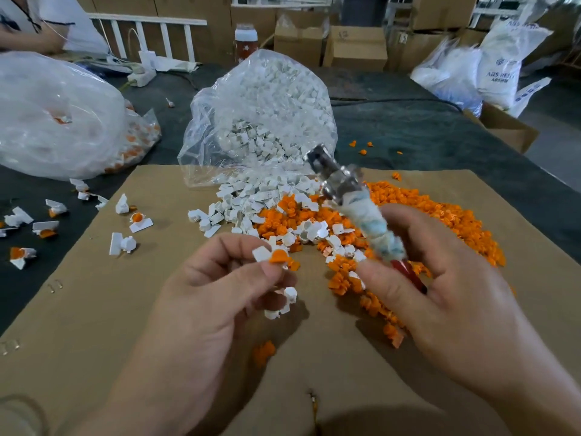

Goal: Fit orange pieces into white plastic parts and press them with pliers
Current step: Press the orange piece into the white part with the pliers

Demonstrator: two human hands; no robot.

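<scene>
My left hand [220, 278] pinches a white plastic part [261, 253] with an orange piece [279, 256] set in it, and keeps a few more white parts [284, 302] tucked under its fingers. My right hand [440, 278] grips the pliers [352, 196], whose handles are wrapped in pale cloth with a red grip showing. Their metal jaws point up and away, apart from the held part. Between and beyond the hands, loose orange pieces [440, 215] and white parts [251, 199] lie heaped on a cardboard sheet [94, 309].
A clear bag of white parts [267, 105] lies open at the cardboard's far edge. Another big clear bag [56, 121] sits at left. Several fitted parts [140, 220] lie scattered left. A person's sleeve [37, 20] shows far left; boxes and sacks stand behind.
</scene>
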